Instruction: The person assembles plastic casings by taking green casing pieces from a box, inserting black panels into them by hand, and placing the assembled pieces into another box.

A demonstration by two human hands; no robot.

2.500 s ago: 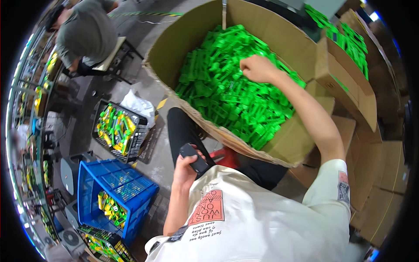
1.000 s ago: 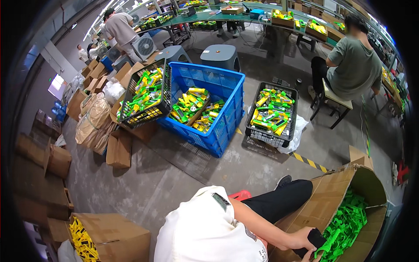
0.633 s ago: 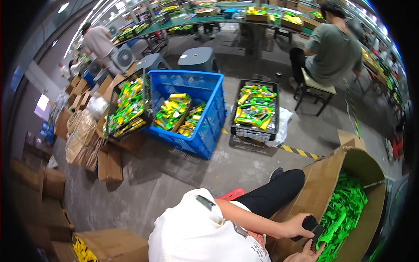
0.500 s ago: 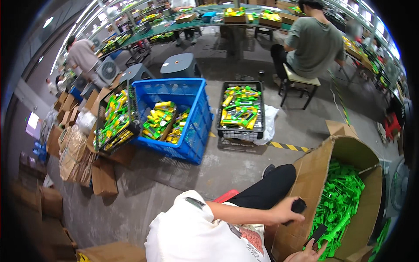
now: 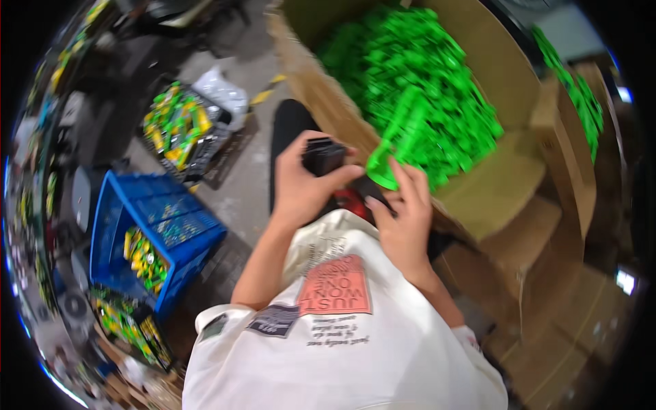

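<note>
My left hand (image 5: 299, 186) is closed around a small black block-shaped part (image 5: 322, 156), held in front of my chest. My right hand (image 5: 403, 219) grips a bright green plastic piece (image 5: 398, 140) that sticks up and away from my fingers, its lower end close to the black part. Both hands are together above my lap, beside the near wall of a large open cardboard box (image 5: 311, 82) filled with several more green plastic pieces (image 5: 410, 82). The picture is blurred by motion.
A blue plastic crate (image 5: 154, 225) with yellow-green items stands on the floor at my left. A black crate (image 5: 179, 130) of similar items lies beyond it, next to a white bag (image 5: 222, 92). Stacked cardboard boxes (image 5: 547, 273) fill the right side.
The view swung from the workshop floor and seated workers back down to my lap. My right hand has come out of the box with a green piece and met my left hand.
</note>
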